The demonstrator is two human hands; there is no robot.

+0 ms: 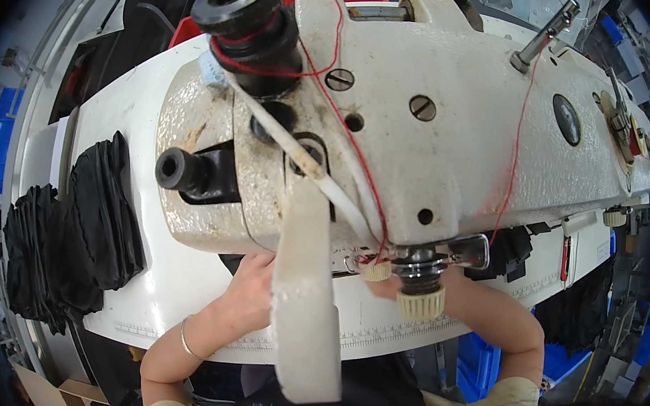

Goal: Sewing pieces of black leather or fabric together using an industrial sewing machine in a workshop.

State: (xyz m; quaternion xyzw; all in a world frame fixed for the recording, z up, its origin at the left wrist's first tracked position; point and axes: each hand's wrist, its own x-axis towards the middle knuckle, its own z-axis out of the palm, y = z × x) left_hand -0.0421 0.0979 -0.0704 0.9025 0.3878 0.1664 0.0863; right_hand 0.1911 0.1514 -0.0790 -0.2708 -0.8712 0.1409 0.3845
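Note:
A white sewing machine fills the upper middle, red thread running over its head and down to the cream tension knobs. My left hand reaches under the machine head from the front, beside a small visible edge of black cloth. The head hides its fingers. My right hand is behind the knobs, also near the needle area, and only a sliver of it shows. What either hand holds is out of sight. A pale lever hangs in front, between my arms.
Folded black fabric pieces lie stacked at the table's left edge. Another black pile sits right of my right forearm. A ruler strip runs along the white table. Blue bins stand below at the right.

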